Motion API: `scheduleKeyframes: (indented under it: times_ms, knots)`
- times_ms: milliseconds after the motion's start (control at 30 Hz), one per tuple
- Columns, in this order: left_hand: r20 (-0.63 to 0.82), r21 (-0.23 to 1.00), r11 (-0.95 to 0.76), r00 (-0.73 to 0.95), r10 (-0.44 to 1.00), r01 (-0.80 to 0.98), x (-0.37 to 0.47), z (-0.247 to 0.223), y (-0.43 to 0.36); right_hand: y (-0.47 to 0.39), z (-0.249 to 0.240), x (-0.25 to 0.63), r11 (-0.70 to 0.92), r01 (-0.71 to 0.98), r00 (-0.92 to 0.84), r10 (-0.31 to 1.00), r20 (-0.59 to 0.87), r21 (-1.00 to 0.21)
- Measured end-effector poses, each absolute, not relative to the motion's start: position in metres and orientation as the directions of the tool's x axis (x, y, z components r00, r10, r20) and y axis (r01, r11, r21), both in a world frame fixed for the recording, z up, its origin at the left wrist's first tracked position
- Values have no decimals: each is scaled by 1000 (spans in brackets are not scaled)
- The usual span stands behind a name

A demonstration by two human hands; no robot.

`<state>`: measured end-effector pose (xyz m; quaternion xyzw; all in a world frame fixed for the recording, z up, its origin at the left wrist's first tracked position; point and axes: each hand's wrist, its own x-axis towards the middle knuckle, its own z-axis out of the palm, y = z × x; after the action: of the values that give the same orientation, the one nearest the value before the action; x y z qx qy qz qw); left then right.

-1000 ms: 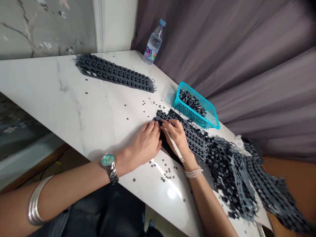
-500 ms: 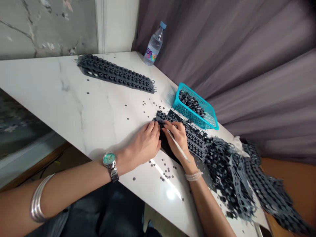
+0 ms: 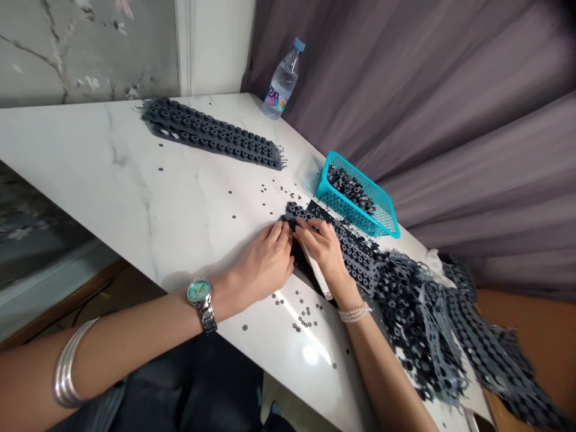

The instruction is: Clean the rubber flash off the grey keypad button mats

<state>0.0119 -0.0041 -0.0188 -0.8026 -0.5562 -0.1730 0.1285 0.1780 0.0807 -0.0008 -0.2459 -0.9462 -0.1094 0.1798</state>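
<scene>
My left hand point(image 3: 269, 257) is closed, its bent fingertips pressed together at the near left end of a dark grey rubber sheet with rows of raised rings point(image 3: 355, 255). Pinched in my right hand point(image 3: 324, 249) is a slim, flat white tool point(image 3: 320, 275), its shaft slanting down towards the wrist. The tool's tip is hidden among the fingers, close beside my left fingertips. What lies directly beneath the fingertips cannot be made out. Small dark discs point(image 3: 305, 323) are scattered on the table near both hands.
Behind the hands, a turquoise basket point(image 3: 387, 207) holds dark ring-shaped pieces. A water bottle point(image 3: 281, 84) stands at the back. Another ringed strip point(image 3: 211, 133) lies on the marble-patterned table point(image 3: 189, 198). Loose rings and stringy scraps point(image 3: 418, 324) are heaped right, beside more ringed sheets point(image 3: 490, 348).
The white tool has turned in my right hand and now shows a broader side, its lower end further left. My left hand stays in place.
</scene>
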Motion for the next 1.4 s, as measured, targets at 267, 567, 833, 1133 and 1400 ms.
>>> scheduleKeyframes:
  times_ms: [267, 567, 833, 1133, 1400]
  knots:
    - [404, 15, -352, 316, 858, 936, 13, -18, -4, 93, -6, 182, 669, 737, -472, 611, 636, -96]
    - [404, 12, -348, 314, 860, 937, 12, -17, -6, 82, -5, 179, 757, 628, -577, 607, 547, -178]
    - [430, 62, -358, 299, 852, 932, 12, -20, -5, 85, -9, 163, 816, 552, -675, 558, 482, -171]
    - [426, 40, -358, 308, 851, 933, 13, -21, -5, 88, -7, 164, 828, 539, -709, 544, 449, -153]
    - [423, 27, -369, 324, 847, 929, 13, -20, -4, 99, -9, 159, 738, 659, -555, 608, 567, -147]
